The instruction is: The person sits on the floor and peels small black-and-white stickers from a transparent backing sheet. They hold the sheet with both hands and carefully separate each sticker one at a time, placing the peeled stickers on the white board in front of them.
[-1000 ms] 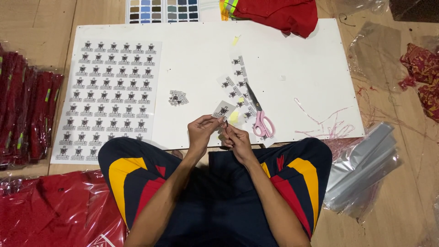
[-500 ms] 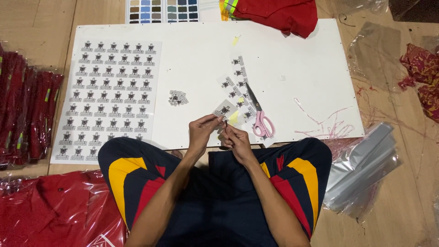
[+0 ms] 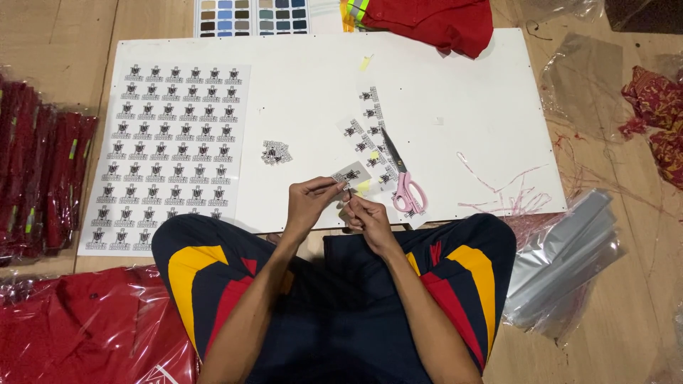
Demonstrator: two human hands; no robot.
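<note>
1. The left hand (image 3: 309, 203) pinches a small printed sticker piece (image 3: 351, 173) between thumb and fingers, tilted up just over the near edge of the white board (image 3: 469, 92), probably so both hands can reach its edge.
2. The right hand (image 3: 364, 215) meets it from below, fingertips drawn together at the piece's lower edge; whether it grips the backing or only touches it is too small to tell.
3. Pink-handled scissors (image 3: 402, 178) lie just beside the hands toward the board's near right, handles nearest the person, seemingly within easy reach.
4. A cut strip of stickers (image 3: 370, 128) runs diagonally beside the scissor blades.
5. A little heap of cut stickers (image 3: 275, 151) sits near the board's middle, apart from the hands.
6. The full sticker sheet (image 3: 167, 153) covers the board's left end.
7. Red garments in clear bags (image 3: 43, 171) lie off the board's left edge.
</note>
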